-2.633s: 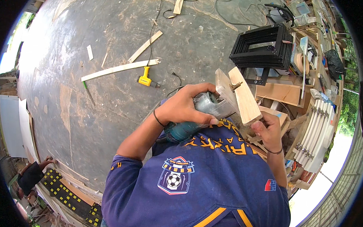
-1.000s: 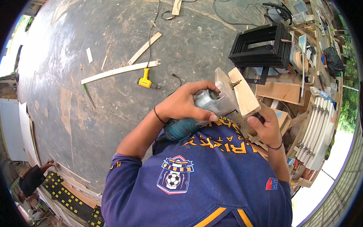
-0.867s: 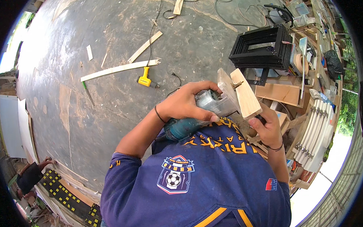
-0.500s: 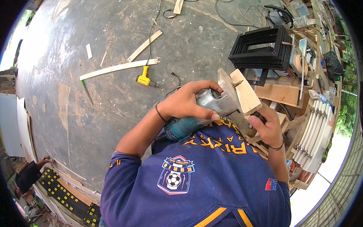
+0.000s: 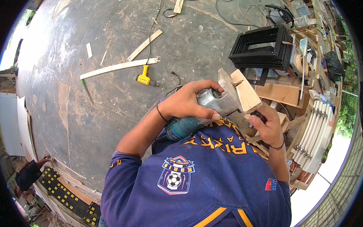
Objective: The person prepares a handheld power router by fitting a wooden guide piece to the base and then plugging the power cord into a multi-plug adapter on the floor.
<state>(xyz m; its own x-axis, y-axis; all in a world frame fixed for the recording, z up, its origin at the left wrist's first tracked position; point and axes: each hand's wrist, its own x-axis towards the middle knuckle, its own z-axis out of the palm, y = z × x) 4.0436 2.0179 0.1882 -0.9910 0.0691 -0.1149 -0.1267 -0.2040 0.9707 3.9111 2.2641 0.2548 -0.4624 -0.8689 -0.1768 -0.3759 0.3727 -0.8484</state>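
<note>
Against my torso rests a trim router [image 5: 184, 128] with a teal body and a clear plastic base, lying tilted. My left hand [image 5: 189, 103] wraps around it at the clear housing, thumb toward me and fingers on the far side. A pale wooden block [image 5: 246, 92] stands against the base, with a small metal bit showing between the two. At the block's near end, my right hand [image 5: 268, 126] is closed around a dark knob [image 5: 260, 116], mostly hidden by the fingers.
On the grey floor lie a yellow pistol-shaped corded tool [image 5: 143, 77], wood strips [image 5: 116, 68] and cables. To the right are stacked black frames [image 5: 261, 48], a wooden board [image 5: 278, 94] and white slats [image 5: 313, 129]. Another person [image 5: 27, 177] is at the far left.
</note>
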